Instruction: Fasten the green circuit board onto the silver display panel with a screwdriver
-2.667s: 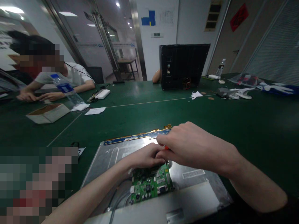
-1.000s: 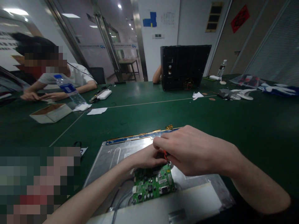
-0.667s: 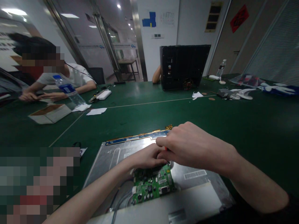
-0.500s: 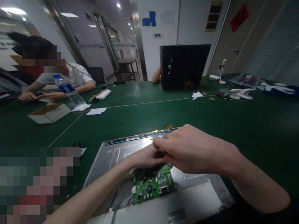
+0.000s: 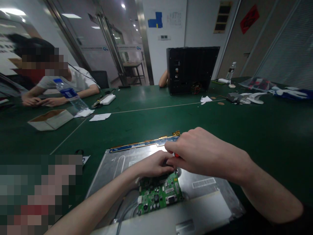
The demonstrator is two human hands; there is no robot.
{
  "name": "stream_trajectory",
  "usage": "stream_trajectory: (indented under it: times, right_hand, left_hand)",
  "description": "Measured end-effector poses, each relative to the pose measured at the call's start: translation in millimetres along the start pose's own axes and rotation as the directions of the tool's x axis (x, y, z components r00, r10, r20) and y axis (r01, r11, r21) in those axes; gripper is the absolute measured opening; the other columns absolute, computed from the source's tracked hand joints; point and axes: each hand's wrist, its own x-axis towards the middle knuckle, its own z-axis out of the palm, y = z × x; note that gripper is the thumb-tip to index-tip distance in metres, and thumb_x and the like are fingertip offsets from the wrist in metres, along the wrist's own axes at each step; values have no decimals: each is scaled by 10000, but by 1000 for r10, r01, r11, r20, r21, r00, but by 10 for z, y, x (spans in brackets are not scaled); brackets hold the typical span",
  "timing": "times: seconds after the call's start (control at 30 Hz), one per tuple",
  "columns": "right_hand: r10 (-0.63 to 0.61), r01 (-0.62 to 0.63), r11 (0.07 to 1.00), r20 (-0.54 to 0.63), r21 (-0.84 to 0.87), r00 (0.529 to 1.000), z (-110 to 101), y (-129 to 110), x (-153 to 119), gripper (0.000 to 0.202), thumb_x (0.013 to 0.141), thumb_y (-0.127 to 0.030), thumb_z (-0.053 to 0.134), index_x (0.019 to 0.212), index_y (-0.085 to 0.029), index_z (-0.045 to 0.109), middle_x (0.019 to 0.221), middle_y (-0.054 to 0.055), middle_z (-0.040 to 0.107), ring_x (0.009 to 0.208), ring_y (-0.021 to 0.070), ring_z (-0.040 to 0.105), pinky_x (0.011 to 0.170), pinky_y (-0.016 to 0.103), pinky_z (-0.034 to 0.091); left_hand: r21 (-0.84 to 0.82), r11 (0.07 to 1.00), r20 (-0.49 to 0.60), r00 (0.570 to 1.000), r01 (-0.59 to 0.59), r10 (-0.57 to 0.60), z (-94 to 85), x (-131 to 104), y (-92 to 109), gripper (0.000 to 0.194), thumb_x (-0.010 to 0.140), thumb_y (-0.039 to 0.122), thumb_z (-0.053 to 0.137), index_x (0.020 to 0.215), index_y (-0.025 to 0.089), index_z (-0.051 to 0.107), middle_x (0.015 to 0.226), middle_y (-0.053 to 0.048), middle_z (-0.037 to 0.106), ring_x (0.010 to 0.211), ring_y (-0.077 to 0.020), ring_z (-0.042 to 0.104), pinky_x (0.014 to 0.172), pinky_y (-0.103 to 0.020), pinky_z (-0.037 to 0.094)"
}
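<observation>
A green circuit board (image 5: 160, 194) lies on the metal back of a flat display panel (image 5: 207, 192). Above the board's upper right corner, my right hand (image 5: 207, 153) is closed round a red screwdriver (image 5: 176, 155); only a bit of its red handle shows, and its shaft is mostly hidden. My left hand (image 5: 156, 163) rests over the board's upper edge, its fingers curled in beside the screwdriver's lower end. What those fingers pinch, if anything, is hidden. A blue strip board (image 5: 144, 143) runs along the panel's far edge.
Grey cables (image 5: 124, 209) run left of the board. Across the green table stand a black monitor housing (image 5: 193, 70), a tilted water bottle (image 5: 70, 94) and an open box (image 5: 51, 120). Another person (image 5: 80, 78) sits at the far left; someone's arm (image 5: 163, 79) shows behind the housing.
My right hand has lifted slightly and shifted a little to the right, uncovering more of the red handle and the barcode label. My left hand stays at the board's upper edge.
</observation>
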Motion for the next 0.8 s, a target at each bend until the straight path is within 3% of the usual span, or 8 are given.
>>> stream_trajectory:
  times: [0.13,0.3,0.53,0.63,0.8]
  right_hand:
    - [-34,34,997,6,66,999,-2,1,-21,99,877,-239,546,955,-180,563,733,6,654,564,146,545,462,278,219]
    - [-94,95,991,-20,96,995,-3,2,-44,103,857,-194,540,958,-177,532,837,23,657,645,154,549,487,280,257]
    - [40,-40,999,-10,31,999,1,-5,0,128,900,-327,574,909,-201,599,728,12,655,597,155,573,476,283,207]
    - [27,-27,1000,-4,6,1000,-1,-5,8,138,912,-310,549,861,-194,605,677,10,639,568,151,569,470,288,183]
    - [-44,45,996,-7,71,999,-3,-12,-29,90,861,-204,548,945,-173,554,790,19,668,607,155,574,467,283,227]
  left_hand:
    - [27,1000,-31,999,-13,14,11,-7,-27,113,792,217,594,871,164,656,834,-19,685,796,-204,611,724,-259,479]
    - [41,999,-25,1000,-6,7,38,-22,-45,116,818,234,582,879,162,650,851,-25,680,814,-209,607,723,-256,483]
    - [14,1000,-21,1000,3,-3,13,-20,-10,112,793,197,586,878,161,650,837,-20,684,794,-203,609,724,-260,483]
    - [-8,1000,15,1000,-26,26,-1,-10,-8,103,806,203,562,826,163,655,823,-26,686,774,-203,607,715,-265,477]
    - [16,1000,-29,1000,-2,2,17,-15,-33,143,796,259,577,877,163,646,833,-31,678,794,-220,599,719,-272,472]
